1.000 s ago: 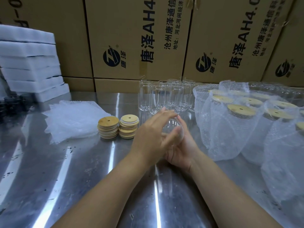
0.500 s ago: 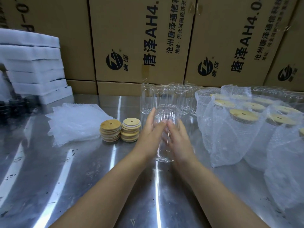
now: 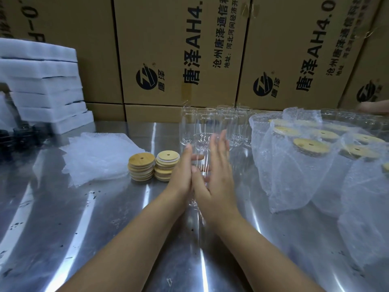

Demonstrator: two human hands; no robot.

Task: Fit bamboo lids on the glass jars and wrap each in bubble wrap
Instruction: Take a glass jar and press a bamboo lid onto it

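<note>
Left hand (image 3: 181, 175) and right hand (image 3: 216, 175), fingers straight, press flat on either side of an upright glass jar (image 3: 201, 150) mid-bench (image 3: 84, 218); open steel lies near and left of the arms. Bamboo lid stacks (image 3: 141, 165) sit just left, bubble wrap sheets (image 3: 99, 154) farther left, and wrapped jars (image 3: 305, 165) crowd the right edge. Cartons (image 3: 179, 60) along the far edge read "唐泽 AH4.0".

Jar (image 3: 201, 145) mostly hidden between left hand (image 3: 181, 175) and right hand (image 3: 217, 178) (right fingertips blurred). Wrapped jars (image 3: 311, 169), right of grip, cut by edge.
</note>
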